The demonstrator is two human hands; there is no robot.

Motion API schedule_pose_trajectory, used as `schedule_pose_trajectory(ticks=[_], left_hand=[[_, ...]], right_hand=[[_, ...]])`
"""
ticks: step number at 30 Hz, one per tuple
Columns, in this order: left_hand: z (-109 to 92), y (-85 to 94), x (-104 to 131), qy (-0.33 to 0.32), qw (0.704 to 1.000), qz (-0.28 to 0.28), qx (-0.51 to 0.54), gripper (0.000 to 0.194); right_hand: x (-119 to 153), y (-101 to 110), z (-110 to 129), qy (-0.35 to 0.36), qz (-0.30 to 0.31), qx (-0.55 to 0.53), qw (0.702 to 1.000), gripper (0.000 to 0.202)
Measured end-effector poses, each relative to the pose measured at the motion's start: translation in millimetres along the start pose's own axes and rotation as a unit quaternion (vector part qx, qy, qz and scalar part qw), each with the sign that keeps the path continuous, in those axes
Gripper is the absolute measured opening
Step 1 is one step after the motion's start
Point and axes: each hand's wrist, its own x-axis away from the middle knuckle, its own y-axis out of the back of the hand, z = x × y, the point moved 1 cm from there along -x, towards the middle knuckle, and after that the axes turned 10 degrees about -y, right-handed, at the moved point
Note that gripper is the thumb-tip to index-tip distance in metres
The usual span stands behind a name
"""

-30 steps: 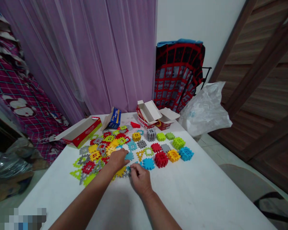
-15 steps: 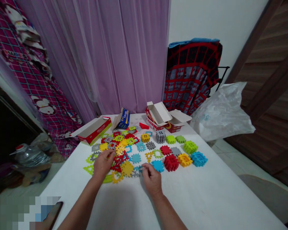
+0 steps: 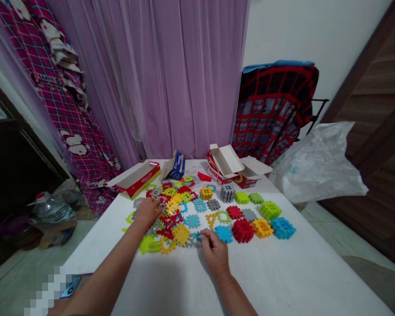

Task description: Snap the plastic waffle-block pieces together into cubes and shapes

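Observation:
My left hand (image 3: 148, 213) reaches over the left side of a spread of toothed plastic building pieces, its fingers bent down among red, grey and yellow ones. Whatever lies under those fingertips is hidden. My right hand (image 3: 215, 252) rests near the front of the spread with fingers curled and pressed together. At its fingertips is a blue toothed piece (image 3: 196, 236); I cannot tell whether it is gripped. Between the hands lie a yellow square piece (image 3: 181, 235) and a light blue one (image 3: 192, 220). A solid blue piece (image 3: 224, 234) sits just right of my right hand.
Sorted stacks stand to the right: red (image 3: 242, 231), yellow (image 3: 262, 228), blue (image 3: 283, 228), green (image 3: 270, 210) and grey (image 3: 228, 193). Open boxes, one red (image 3: 145, 177) and one blue (image 3: 177, 166), line the back edge. A plastic bag (image 3: 319, 164) hangs at the right edge.
The view has shifted, so everything sits a little further right. My left hand has moved slightly further into the pile, uncovering a green piece near the front. My right hand stays beside the blue piece.

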Motion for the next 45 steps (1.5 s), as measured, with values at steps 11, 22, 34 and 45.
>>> schedule_pose_trajectory(ticks=[11,22,34,45], left_hand=[[-7.5,-2.0,8.1,-0.026,0.997,-0.044,0.051,0.02],[-112.9,-24.1,76.4,-0.199,0.944,-0.11,0.237,0.02],[-125.4,-22.8,87.2,-0.164,0.917,-0.17,0.322,0.02],[-129.6,-5.6,79.1,0.154,0.785,-0.024,0.6,0.049]], right_hand=[[0.8,-3.5,-4.1,-0.008,0.002,-0.004,1.0,0.027],[-4.7,-3.2,-1.8,-0.081,0.035,-0.111,0.99,0.038],[-10.2,-10.1,-6.9,-0.176,0.022,-0.226,0.958,0.039],[-12.1,-7.2,5.5,-0.144,0.045,-0.199,0.968,0.034]])
